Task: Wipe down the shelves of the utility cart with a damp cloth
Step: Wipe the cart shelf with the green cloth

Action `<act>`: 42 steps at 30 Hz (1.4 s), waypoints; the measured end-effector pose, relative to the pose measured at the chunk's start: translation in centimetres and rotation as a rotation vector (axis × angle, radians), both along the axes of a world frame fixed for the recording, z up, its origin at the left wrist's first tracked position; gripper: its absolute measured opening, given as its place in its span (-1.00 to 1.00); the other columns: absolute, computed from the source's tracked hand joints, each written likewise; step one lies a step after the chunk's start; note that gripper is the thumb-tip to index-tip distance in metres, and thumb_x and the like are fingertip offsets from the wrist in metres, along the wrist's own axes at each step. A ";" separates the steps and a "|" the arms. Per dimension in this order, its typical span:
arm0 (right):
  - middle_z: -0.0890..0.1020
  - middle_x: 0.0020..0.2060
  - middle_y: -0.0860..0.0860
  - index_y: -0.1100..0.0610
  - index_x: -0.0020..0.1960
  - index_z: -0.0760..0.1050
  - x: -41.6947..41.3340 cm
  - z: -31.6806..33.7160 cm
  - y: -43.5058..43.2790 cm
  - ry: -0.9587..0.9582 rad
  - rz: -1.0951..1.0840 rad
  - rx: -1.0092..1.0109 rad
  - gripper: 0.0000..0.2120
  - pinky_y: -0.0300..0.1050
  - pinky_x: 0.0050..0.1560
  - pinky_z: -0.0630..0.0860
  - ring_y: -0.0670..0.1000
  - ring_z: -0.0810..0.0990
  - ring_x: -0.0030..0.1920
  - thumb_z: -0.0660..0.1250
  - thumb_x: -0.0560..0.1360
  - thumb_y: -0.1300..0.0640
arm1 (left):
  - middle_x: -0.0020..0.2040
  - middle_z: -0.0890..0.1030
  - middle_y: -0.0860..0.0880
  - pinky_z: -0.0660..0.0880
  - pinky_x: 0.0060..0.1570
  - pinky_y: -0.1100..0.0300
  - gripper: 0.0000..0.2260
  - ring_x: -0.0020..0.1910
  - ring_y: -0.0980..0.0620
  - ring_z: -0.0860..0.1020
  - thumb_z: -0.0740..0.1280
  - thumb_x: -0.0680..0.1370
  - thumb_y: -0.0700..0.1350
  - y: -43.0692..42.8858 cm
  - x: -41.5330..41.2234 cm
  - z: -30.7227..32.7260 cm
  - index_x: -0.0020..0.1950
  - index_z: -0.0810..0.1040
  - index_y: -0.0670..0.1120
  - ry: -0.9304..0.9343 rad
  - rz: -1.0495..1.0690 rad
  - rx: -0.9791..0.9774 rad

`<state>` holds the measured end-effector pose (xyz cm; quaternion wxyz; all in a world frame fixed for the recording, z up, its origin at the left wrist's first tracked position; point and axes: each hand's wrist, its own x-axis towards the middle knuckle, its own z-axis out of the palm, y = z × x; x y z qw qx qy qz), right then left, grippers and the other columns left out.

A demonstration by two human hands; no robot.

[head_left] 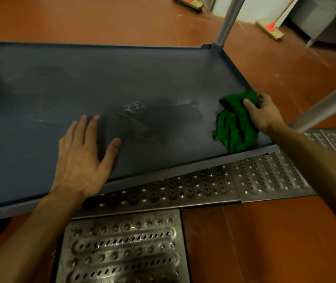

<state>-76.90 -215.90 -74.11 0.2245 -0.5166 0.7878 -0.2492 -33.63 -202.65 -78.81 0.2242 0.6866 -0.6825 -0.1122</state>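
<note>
Unlabelled shelf (122, 78) (green cloth (234, 127))

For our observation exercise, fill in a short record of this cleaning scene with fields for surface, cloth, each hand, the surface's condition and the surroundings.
surface: dark grey cart shelf with a raised rim
cloth: green cloth, crumpled, at the shelf's near right corner
right hand: right hand pressing on the cloth
left hand: left hand flat on the shelf, fingers spread, holding nothing
condition: darker wet-looking patch between the hands
surroundings: perforated metal floor grates; two brooms in the background
</note>
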 end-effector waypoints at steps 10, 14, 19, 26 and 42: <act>0.15 0.57 0.05 0.03 0.60 -0.04 1.9 -3.6 -0.1 0.005 0.037 -0.096 -0.31 0.11 0.52 0.15 0.13 0.18 0.53 0.17 0.61 -0.16 | 0.60 0.16 -0.20 0.07 0.55 -0.17 -0.26 0.60 -0.19 0.08 -0.09 0.58 0.38 0.3 -0.1 0.4 0.61 0.15 -0.07 -0.014 -0.001 0.003; 0.18 0.55 0.08 0.04 0.60 -0.01 2.7 -3.7 -0.5 0.006 0.024 -0.075 -0.25 0.12 0.51 0.18 0.14 0.21 0.51 0.25 0.56 -0.18 | 0.61 0.14 -0.18 0.06 0.56 -0.15 -0.26 0.61 -0.17 0.04 -0.10 0.57 0.38 0.2 -0.3 0.5 0.61 0.14 -0.05 -0.015 -0.003 0.021; 0.30 0.51 0.08 -0.06 0.59 0.04 3.5 -3.8 -0.3 -0.012 -0.034 -0.044 -0.38 0.13 0.45 0.30 0.21 0.35 0.43 0.18 0.60 -0.12 | 0.62 0.12 -0.16 0.04 0.56 -0.13 -0.29 0.62 -0.14 0.01 -0.09 0.58 0.38 0.2 -0.3 0.3 0.62 0.12 -0.01 -0.022 -0.017 0.020; 0.32 0.50 0.08 -0.03 0.57 0.13 6.4 -3.8 -0.9 -0.049 -0.013 -0.061 -0.48 0.06 0.48 0.26 0.18 0.34 0.44 0.12 0.64 -0.03 | 0.62 0.11 -0.16 0.03 0.56 -0.16 -0.30 0.62 -0.15 0.00 -0.09 0.59 0.35 0.1 -0.3 0.3 0.62 0.09 -0.01 -0.050 -0.046 0.042; 0.41 0.44 0.09 -0.01 0.56 0.19 14.7 -4.5 -2.2 -0.131 0.101 -0.099 -0.48 -0.16 0.33 0.32 0.12 0.45 0.34 0.10 0.60 0.07 | 0.64 0.06 -0.15 0.01 0.56 -0.18 -0.34 0.62 -0.13 -0.05 -0.04 0.60 0.25 -0.2 -0.4 0.1 0.64 0.02 -0.03 -0.063 -0.056 0.067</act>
